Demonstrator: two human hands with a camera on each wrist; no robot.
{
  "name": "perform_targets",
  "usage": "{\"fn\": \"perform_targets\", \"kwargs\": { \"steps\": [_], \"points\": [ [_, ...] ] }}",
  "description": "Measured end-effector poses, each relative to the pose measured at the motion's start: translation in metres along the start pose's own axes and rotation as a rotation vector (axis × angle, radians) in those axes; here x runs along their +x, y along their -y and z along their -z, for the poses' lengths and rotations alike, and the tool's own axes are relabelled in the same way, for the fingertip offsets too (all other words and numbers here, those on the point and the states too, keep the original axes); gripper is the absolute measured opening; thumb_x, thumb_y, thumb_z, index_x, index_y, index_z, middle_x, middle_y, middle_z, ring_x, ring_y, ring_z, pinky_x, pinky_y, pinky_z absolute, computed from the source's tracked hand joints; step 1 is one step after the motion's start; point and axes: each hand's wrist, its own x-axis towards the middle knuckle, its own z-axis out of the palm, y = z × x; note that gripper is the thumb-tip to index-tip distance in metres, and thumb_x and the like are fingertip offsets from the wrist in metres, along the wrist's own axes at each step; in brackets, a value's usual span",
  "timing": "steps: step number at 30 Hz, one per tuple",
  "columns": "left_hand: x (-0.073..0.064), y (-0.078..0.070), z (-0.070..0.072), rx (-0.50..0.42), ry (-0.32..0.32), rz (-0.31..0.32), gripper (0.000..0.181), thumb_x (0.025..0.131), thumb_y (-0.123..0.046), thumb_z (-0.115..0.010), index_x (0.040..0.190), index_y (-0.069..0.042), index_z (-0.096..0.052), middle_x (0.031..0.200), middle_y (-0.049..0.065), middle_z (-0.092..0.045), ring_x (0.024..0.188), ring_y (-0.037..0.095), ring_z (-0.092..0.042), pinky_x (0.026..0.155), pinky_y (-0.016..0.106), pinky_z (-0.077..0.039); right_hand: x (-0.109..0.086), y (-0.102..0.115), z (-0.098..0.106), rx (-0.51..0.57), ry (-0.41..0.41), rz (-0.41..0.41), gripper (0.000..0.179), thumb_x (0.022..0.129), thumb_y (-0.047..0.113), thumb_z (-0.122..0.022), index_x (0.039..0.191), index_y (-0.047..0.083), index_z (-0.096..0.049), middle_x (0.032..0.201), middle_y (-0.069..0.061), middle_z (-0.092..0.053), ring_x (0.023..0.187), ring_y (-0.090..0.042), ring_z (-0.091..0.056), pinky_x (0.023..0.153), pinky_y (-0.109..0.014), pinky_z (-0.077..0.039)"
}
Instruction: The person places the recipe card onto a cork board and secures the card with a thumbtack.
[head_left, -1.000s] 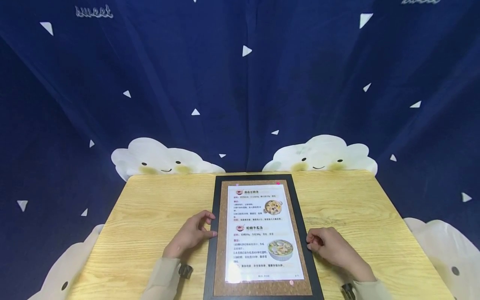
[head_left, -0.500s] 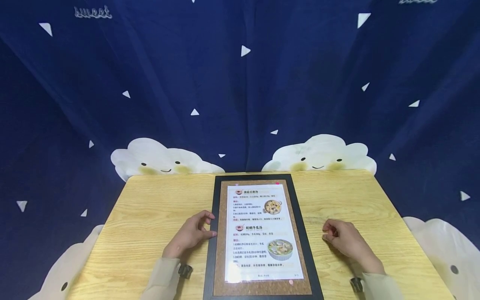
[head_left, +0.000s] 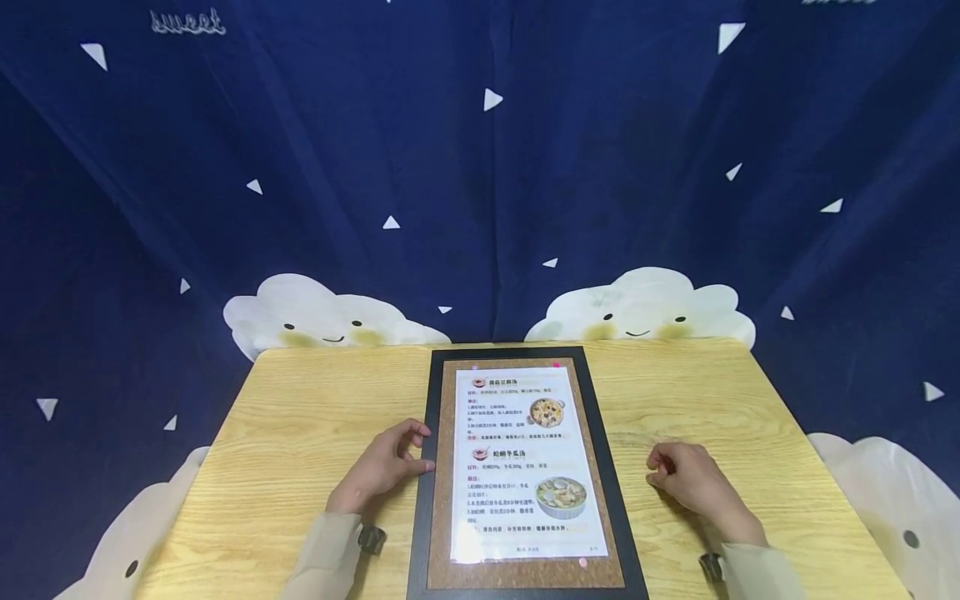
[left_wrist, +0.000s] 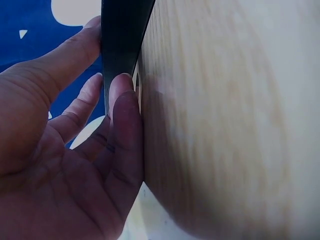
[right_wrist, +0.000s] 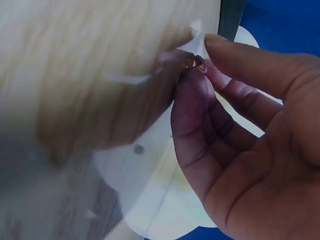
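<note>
A black-framed cork board (head_left: 442, 467) lies on the table, bearing a glossy recipe sheet (head_left: 498, 487) with Chinese text and two soup pictures. My left hand (head_left: 381, 468) rests at its left side, thumb and fingertips touching the frame's edge without wrapping round it. In the left wrist view the frame (left_wrist: 122, 35) stands beside my fingers (left_wrist: 127, 125). Right of the board, apart from it, my right hand (head_left: 693, 479) has thumb and fingertips together. In the right wrist view they pinch a small clear thing (right_wrist: 201, 64) with an amber glint. Its kind cannot be told.
Pink pins show at the board's top right (head_left: 557, 366) and bottom right (head_left: 583, 563). The pale wood table (head_left: 315, 417) extends on both sides. A dark blue curtain (head_left: 450, 150) with white clouds and triangles hangs behind.
My right hand has moved off the board's right edge, outward to the right over the table, then stayed there. My left hand and the board have kept their places.
</note>
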Motion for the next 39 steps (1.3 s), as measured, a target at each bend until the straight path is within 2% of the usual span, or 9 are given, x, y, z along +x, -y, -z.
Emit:
{"fn": "perform_targets", "kwargs": {
  "steps": [6, 16, 24, 31, 35, 39],
  "points": [
    [-0.001, -0.002, 0.0, -0.01, 0.005, 0.0, 0.044, 0.082, -0.015, -0.088, 0.12, -0.019, -0.067, 0.108, 0.002, -0.059, 0.081, 0.017, -0.048, 0.065, 0.025, -0.039, -0.004, 0.004, 0.0, -0.001, 0.022, -0.036, 0.017, 0.087, 0.0, -0.076, 0.078, 0.01, -0.065, 0.072, 0.001, -0.056, 0.072, -0.015, -0.049, 0.065, -0.027, -0.037],
    [-0.001, -0.001, 0.0, 0.009, 0.009, -0.001, 0.045, 0.082, -0.016, -0.088, 0.121, -0.019, -0.067, 0.108, 0.003, -0.06, 0.081, 0.017, -0.048, 0.066, 0.026, -0.039, -0.004, 0.003, -0.002, -0.043, -0.004, -0.009, 0.015, 0.081, -0.005, -0.071, 0.08, 0.009, -0.065, 0.073, 0.0, -0.055, 0.071, -0.016, -0.048, 0.064, -0.028, -0.036],
    [0.0, -0.002, 0.0, 0.001, 0.004, 0.005, 0.044, 0.082, -0.015, -0.088, 0.12, -0.019, -0.067, 0.108, 0.002, -0.059, 0.081, 0.016, -0.049, 0.065, 0.025, -0.039, 0.0, 0.006, -0.001, -0.055, 0.0, -0.014, 0.017, 0.084, -0.004, -0.071, 0.078, 0.01, -0.064, 0.073, 0.0, -0.055, 0.071, -0.016, -0.048, 0.065, -0.029, -0.035],
    [-0.001, -0.001, 0.001, 0.004, 0.002, 0.001, 0.044, 0.082, -0.016, -0.088, 0.12, -0.021, -0.066, 0.108, 0.002, -0.059, 0.083, 0.017, -0.049, 0.067, 0.025, -0.04, 0.003, 0.018, -0.006, 0.057, -0.017, 0.071, 0.017, 0.089, -0.004, -0.071, 0.08, 0.01, -0.067, 0.074, 0.002, -0.058, 0.07, -0.01, -0.048, 0.062, -0.022, -0.037],
    [-0.001, 0.0, 0.001, -0.006, 0.002, -0.01, 0.045, 0.082, -0.015, -0.089, 0.12, -0.019, -0.066, 0.108, 0.003, -0.059, 0.083, 0.017, -0.049, 0.067, 0.025, -0.04, 0.008, 0.034, -0.01, 0.093, -0.029, 0.124, 0.02, 0.088, -0.008, -0.07, 0.08, 0.011, -0.068, 0.072, 0.004, -0.059, 0.068, -0.007, -0.048, 0.062, -0.021, -0.04],
    [0.0, 0.001, 0.0, -0.002, 0.007, -0.015, 0.045, 0.082, -0.016, -0.088, 0.121, -0.019, -0.066, 0.108, 0.003, -0.06, 0.084, 0.017, -0.049, 0.067, 0.025, -0.04, 0.013, 0.054, -0.016, 0.149, 0.008, 0.159, 0.019, 0.09, -0.007, -0.071, 0.081, 0.009, -0.069, 0.072, 0.003, -0.06, 0.066, -0.006, -0.05, 0.059, -0.02, -0.044]
  ]
}}
